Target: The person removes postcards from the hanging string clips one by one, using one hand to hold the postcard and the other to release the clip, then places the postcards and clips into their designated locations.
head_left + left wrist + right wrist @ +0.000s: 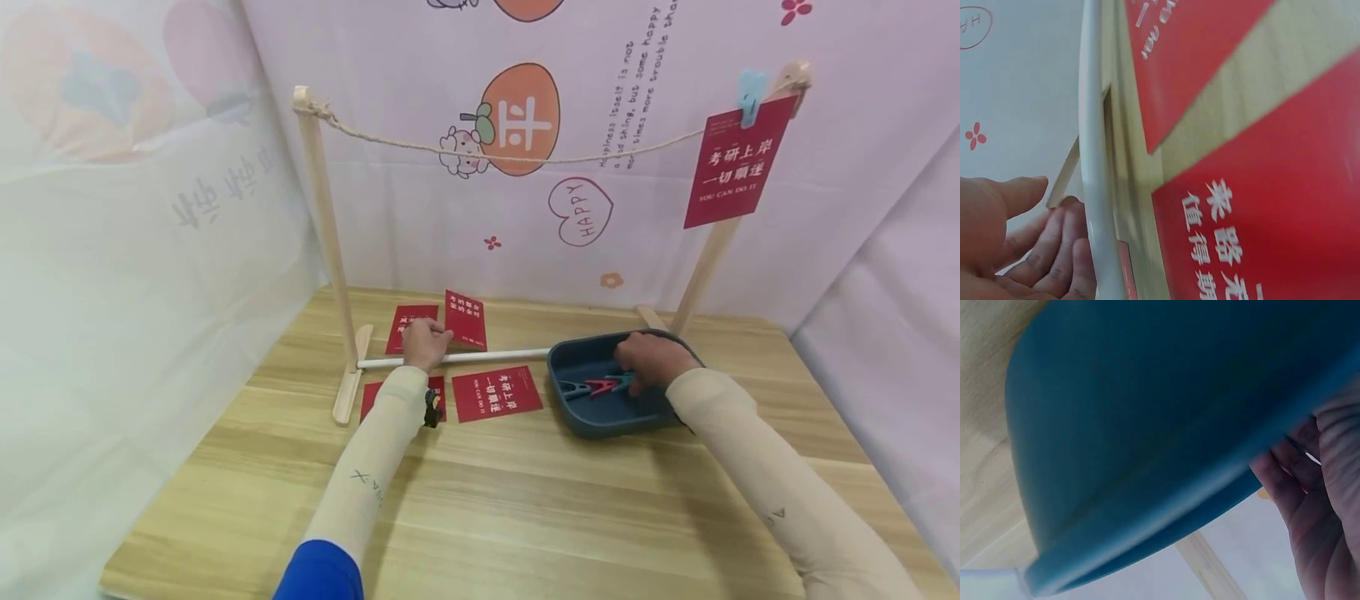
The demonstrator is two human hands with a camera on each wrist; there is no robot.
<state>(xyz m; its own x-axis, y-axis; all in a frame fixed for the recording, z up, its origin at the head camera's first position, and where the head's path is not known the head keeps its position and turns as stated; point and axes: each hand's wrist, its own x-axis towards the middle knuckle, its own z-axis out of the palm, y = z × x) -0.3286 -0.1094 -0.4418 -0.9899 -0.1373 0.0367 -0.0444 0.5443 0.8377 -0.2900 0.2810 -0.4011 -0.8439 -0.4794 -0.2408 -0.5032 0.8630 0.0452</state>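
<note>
In the head view, my left hand [426, 343] pinches a red card [465, 321] with white lettering, held up at a tilt behind the white rod [495, 356]. The left wrist view shows that card [1063, 175] edge-on between thumb and fingers. My right hand [654, 360] reaches down into a dark blue basin [600, 423], its fingers right at a teal clothespin [621, 382]. Beside that lie a red clothespin [602, 386] and a dark blue one [576, 389]. The basin wall [1129, 425] hides the right fingertips in the right wrist view; I cannot tell whether they grip a clothespin.
Between two wooden posts [326, 208] runs a sagging string [510, 158]. A light blue clothespin [750, 98] holds a red card [738, 171] at its right end. Other red cards lie on the wooden table [525, 508]: one behind the rod [405, 315], two in front [491, 395].
</note>
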